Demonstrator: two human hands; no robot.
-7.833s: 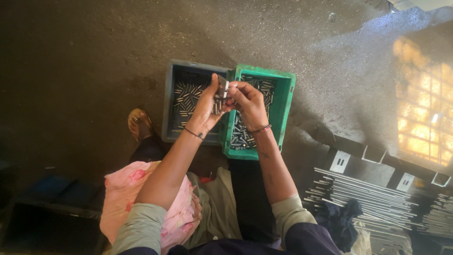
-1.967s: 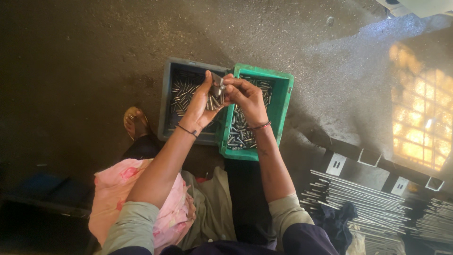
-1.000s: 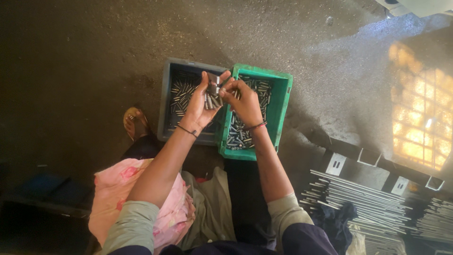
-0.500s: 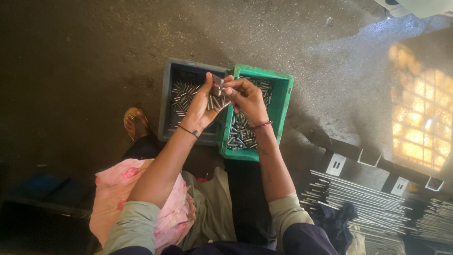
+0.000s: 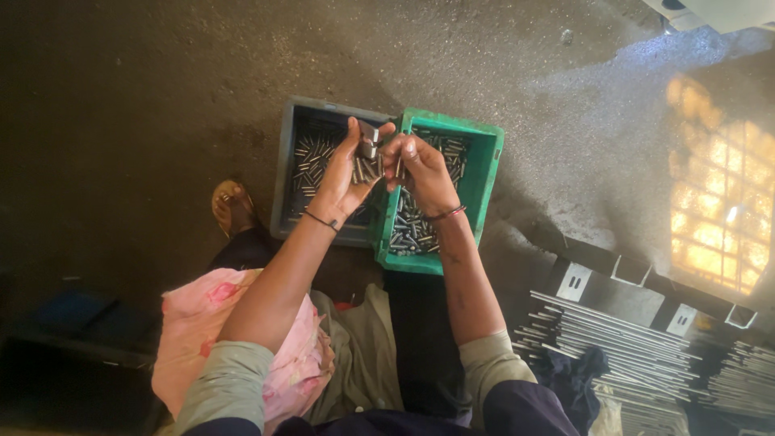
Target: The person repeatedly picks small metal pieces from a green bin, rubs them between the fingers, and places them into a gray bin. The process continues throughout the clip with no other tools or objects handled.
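Both grips are closed: my left hand (image 5: 343,173) holds a small grey metal block (image 5: 368,139) and a bunch of short pins, and my right hand (image 5: 420,169) pinches a single pin (image 5: 398,165) just beside it, above the grey crate (image 5: 284,173) and green crate (image 5: 484,182). I judge I'm fitting pins to the block; next needs careful lining up. Dull, shiny pins fill both crates.
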